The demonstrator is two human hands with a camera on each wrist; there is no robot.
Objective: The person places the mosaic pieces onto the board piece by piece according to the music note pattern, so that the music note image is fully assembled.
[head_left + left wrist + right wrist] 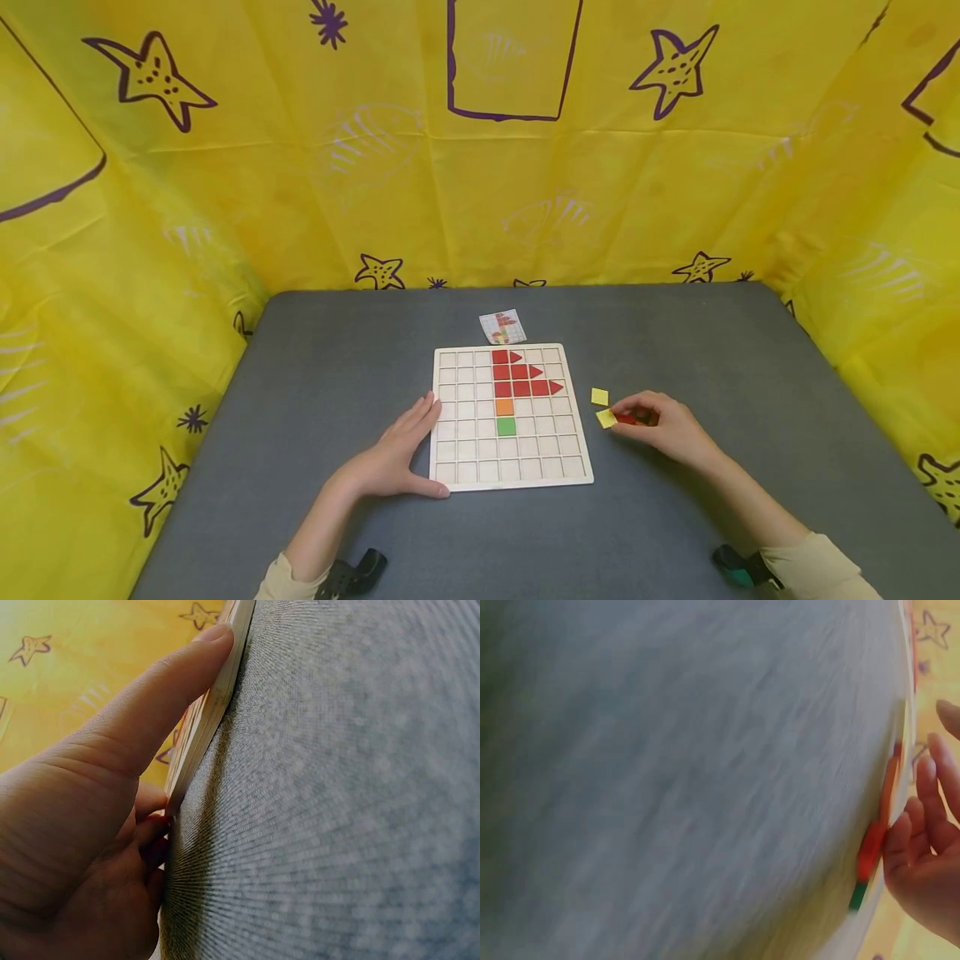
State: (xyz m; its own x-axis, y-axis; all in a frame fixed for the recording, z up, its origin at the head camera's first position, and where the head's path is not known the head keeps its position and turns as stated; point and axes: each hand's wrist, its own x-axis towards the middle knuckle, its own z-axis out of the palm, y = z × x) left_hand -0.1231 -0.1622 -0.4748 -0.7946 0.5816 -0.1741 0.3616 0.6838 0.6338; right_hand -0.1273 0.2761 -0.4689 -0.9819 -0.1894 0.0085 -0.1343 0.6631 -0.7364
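A pale wooden grid board [468,458] lies on the table, with red square and pointed tiles [521,388] in its upper rows. An orange square tile [505,407] and a green square tile [506,427] sit below them. My left hand [397,454] rests along the board's left side, its thumb [172,686] stretched over the near edge. Right of the board, my right hand [667,425] reaches over a group of loose tiles [870,851]. Its fingertips are close to a yellow square tile [606,418]; a firm grip on it is not visible. Another yellow tile [599,397] lies just beyond.
A small picture card [502,327] with a coloured grid pattern lies beyond the board. The dark grey table [360,350] is enclosed by yellow cloth [300,192] printed with starfish. Part of the loose tile group is hidden under the right hand.
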